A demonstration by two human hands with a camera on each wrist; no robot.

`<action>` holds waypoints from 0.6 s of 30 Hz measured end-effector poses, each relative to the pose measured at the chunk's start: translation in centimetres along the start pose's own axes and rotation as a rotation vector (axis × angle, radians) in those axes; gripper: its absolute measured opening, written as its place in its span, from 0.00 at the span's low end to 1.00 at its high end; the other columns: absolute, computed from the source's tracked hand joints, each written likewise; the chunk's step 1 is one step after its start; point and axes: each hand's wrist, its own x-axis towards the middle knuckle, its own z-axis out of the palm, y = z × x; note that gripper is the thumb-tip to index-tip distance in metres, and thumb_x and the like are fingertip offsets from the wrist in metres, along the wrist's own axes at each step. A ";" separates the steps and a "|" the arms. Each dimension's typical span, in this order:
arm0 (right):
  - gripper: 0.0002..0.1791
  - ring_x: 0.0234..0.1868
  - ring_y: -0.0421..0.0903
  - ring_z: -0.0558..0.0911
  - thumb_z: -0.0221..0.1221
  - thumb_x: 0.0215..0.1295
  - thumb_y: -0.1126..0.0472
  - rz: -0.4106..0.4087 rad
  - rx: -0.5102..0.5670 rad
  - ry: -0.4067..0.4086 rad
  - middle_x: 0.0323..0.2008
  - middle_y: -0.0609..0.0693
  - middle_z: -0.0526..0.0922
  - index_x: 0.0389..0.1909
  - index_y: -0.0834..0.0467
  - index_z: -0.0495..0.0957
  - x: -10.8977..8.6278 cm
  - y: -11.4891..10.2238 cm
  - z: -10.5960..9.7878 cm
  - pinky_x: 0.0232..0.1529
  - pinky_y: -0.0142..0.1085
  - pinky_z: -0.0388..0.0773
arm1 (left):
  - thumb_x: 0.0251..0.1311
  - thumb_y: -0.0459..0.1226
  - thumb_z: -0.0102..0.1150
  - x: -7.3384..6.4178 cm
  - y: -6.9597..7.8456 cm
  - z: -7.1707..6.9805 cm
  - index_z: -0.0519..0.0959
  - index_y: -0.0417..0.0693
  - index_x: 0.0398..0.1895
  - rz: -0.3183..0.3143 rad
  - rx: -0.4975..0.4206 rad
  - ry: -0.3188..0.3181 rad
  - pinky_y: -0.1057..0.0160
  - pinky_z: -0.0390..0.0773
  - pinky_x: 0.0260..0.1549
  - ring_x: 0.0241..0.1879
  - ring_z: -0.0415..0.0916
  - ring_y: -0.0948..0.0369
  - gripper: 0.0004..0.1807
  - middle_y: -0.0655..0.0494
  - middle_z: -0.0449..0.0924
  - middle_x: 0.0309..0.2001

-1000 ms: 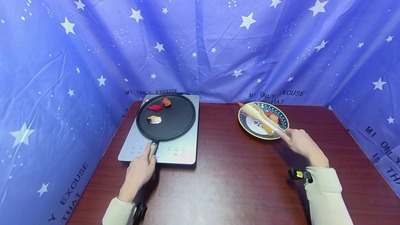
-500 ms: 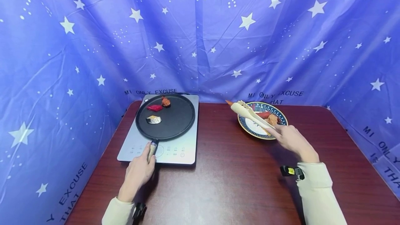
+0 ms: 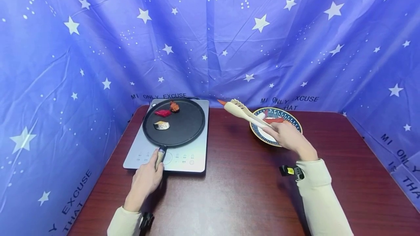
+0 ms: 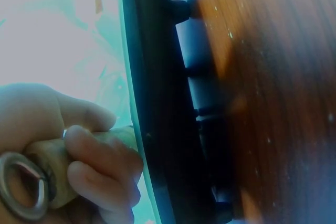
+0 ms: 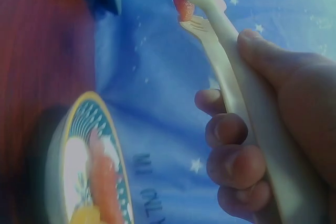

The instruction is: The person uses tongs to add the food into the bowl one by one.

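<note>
My left hand grips the wooden handle of a round black flat pan. Three small food pieces lie on the pan: a red slice, an orange-brown piece and a silvery-skinned piece. With my right hand I hold cream-colored tongs, fingers wrapped round both arms. Pinched in their tips is an orange-red food piece, raised left of the patterned plate. My right hand overlaps part of that plate, where a long reddish piece lies.
Beneath the pan sits a silver induction cooktop with touch controls at its front. The dark red wooden table stretches between cooktop and plate. A blue star-printed curtain hangs behind and along both sides.
My right hand has moved left, carrying the tongs with the orange-red piece off the plate toward the pan. The left hand and the pan have stayed put.
</note>
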 end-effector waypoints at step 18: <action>0.19 0.19 0.42 0.68 0.52 0.67 0.44 -0.044 0.109 -0.123 0.15 0.43 0.66 0.25 0.54 0.74 4.8 -7.0 2.4 0.24 0.38 0.65 | 0.65 0.44 0.45 0.0 0.2 0.0 0.59 0.47 0.71 -0.002 -0.005 0.001 0.43 0.73 0.30 0.33 0.77 0.38 0.31 0.30 0.78 0.42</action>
